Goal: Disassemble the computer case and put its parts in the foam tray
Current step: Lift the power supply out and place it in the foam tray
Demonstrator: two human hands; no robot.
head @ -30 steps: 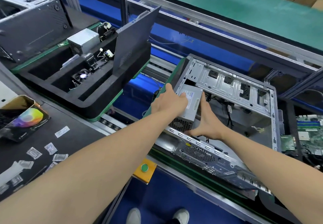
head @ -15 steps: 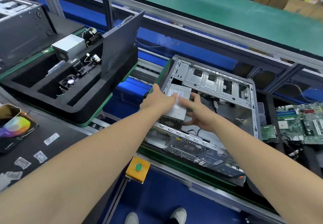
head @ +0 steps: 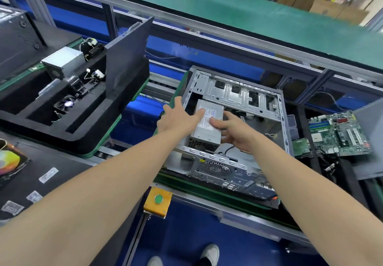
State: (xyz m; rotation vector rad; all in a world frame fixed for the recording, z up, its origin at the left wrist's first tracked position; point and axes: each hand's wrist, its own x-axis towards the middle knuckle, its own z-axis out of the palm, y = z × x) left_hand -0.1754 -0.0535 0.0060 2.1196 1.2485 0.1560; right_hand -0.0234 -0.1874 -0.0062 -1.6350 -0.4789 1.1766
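- Setting: factory conveyor line; green-topped bench runs beyond both hands.
- Computer case: bare steel chassis on its side, open face up, under both hands.
- Power supply unit: silver labelled box in the case corner nearest the left hand; grille faces the person.
- Left hand: flat, fingers straight on the unit's top and left edge; grips nothing.
- Right hand: thumb on the label, fingers curled round the unit's right side, grasping it.
- Handling, judged: rigid, dense, smooth sheet metal, probably slippery. Black cable below the right hand may snag. Best held by opposite side walls, not grille or cable.
- Foam tray: well left of the left hand; holds a second power supply, a fan and an upright side panel.
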